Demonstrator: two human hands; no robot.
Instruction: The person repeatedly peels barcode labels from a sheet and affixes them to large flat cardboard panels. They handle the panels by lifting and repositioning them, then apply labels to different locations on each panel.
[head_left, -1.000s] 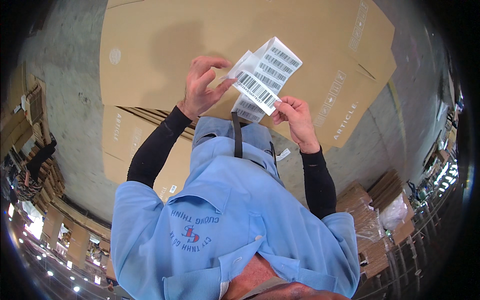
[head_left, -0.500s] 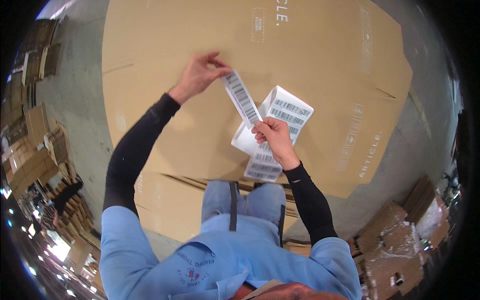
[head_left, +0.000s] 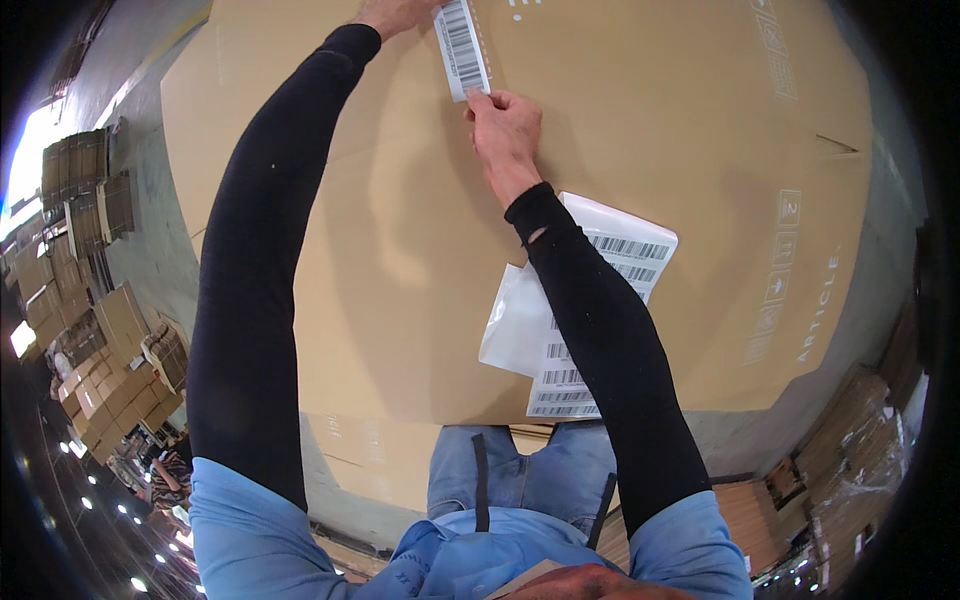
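A white barcode label (head_left: 461, 48) is stretched between my two hands over the far part of a large flat cardboard sheet (head_left: 400, 240). My left hand (head_left: 398, 14) pinches its far end, partly cut off by the top edge of the picture. With thumb and finger my right hand (head_left: 507, 135) grips the near end. Beneath my right forearm lies a folded strip of barcode labels (head_left: 632, 250) with its white backing (head_left: 515, 325); the sleeve hides its middle. A dashed printed frame on the cardboard shows beside the held label.
Stacks of cardboard boxes (head_left: 115, 390) and flat cartons (head_left: 75, 165) stand on the floor at the left. Plastic-wrapped cardboard (head_left: 850, 470) is at the lower right. A person (head_left: 168, 475) is partly visible at the lower left.
Both hands have carried the barcode label away from me, toward the dashed frame. My right forearm now crosses above the label strip, and the view has shifted.
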